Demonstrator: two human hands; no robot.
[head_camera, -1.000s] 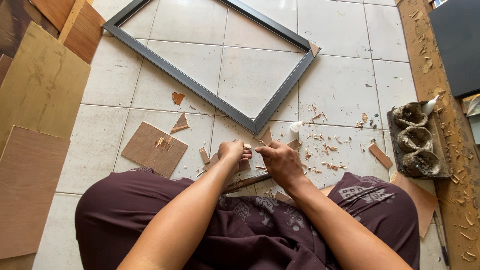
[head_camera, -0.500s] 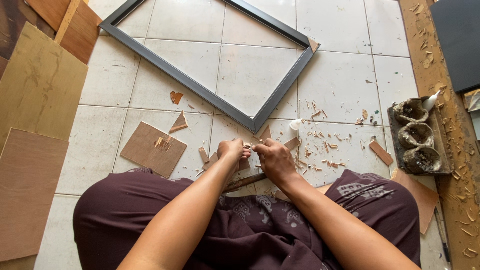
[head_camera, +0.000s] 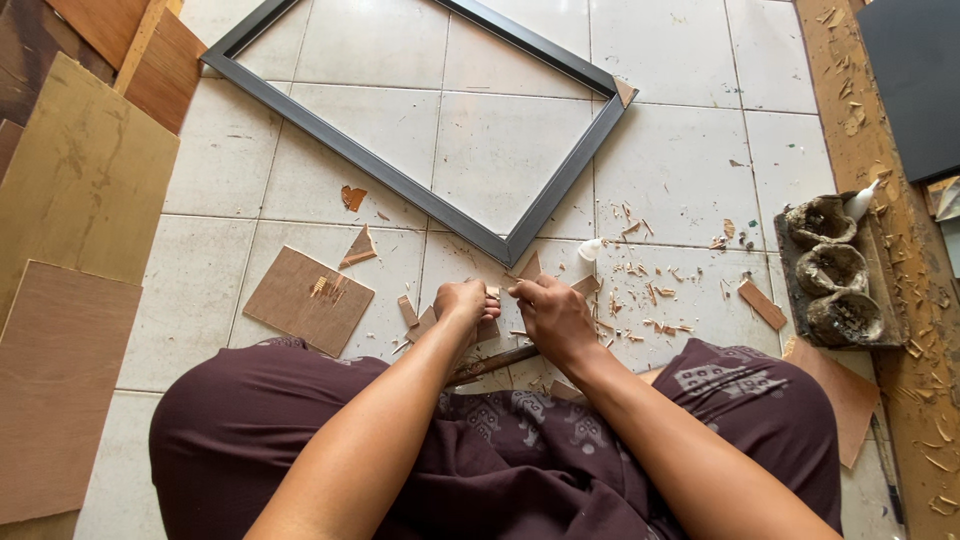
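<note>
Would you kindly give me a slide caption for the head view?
Both hands, left hand and right hand, work a small wood piece beside a grey frame on tiled floor.

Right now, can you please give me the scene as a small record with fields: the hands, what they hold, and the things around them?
left hand: closed on a small wood piece, low over the floor
right hand: closed beside the left, fingertips meeting it; what it grips is hidden
frame: dark, rectangular, flat on the tiles beyond the hands
plywood square: left of the hands
wood chips: scattered right of the hands
tray: far right, three dirty cups
boards: stacked at left edge
</note>
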